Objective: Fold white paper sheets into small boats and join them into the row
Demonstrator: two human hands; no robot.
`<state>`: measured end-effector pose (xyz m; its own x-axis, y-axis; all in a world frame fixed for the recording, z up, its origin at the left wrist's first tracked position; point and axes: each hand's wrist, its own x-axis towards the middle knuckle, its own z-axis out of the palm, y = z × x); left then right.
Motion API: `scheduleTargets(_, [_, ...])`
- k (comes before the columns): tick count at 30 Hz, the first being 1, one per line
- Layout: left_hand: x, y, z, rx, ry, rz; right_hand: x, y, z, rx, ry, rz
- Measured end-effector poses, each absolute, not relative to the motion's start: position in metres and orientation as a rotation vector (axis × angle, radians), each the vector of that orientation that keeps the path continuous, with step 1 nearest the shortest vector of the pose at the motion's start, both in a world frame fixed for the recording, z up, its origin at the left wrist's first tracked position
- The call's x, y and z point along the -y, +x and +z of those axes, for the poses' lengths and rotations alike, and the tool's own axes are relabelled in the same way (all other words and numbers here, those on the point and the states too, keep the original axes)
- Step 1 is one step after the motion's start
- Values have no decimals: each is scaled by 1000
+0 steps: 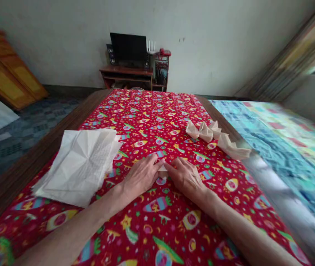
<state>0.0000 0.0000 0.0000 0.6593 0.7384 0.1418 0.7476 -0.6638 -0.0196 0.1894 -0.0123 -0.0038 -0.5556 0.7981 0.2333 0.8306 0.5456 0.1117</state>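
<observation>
A small piece of folded paper (pixel 163 169) lies on the red patterned cloth, mostly covered by my fingers. My left hand (pixel 144 171) is closed at its left side, thumb and fingers pressing on it. From the right, my right hand (pixel 184 175) grips the other side with its thumb near the left thumb. Left of my hands sits a stack of creased white paper sheets (pixel 76 166), the top one marked with fold lines. Several folded paper boats (pixel 205 132) stand to the right, beyond my right hand, with a nested group of folded paper (pixel 230 147) beside them.
The red cloth (pixel 157 218) covers a table with a dark wooden edge (pixel 63 125). On the right is a bed (pixel 257 125) with a blue patterned sheet. A desk (pixel 128 71) with a monitor (pixel 129 47) stands at the wall. An orange cabinet (pixel 10 70) is far left.
</observation>
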Motion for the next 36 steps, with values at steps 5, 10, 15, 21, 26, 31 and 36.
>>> scheduleTargets(5, [3,-5,0,1194,-2777,-307,14,194,-3,2648,-1346,-265])
scheduleTargets(10, [11,-10,-1,1066,-2821,-323,15,196,0,2663,-1309,-221])
scheduleTargets(15, [14,-11,-3,1084,-2844,-324,15,197,0,2681,-1295,-197])
scheduleTargets(21, [14,-9,-4,1131,-2903,-359,15,199,-3,2650,-1264,-245])
scheduleTargets(26, [13,-7,-3,1210,-2833,-390,14,201,-4,2630,-1217,-188])
scheduleTargets(31, [12,-8,-2,1210,-2836,-353,14,202,-4,2622,-1196,-159])
scheduleTargets(36, [11,-9,0,1201,-2865,-328,16,206,-3,2653,-1156,-131])
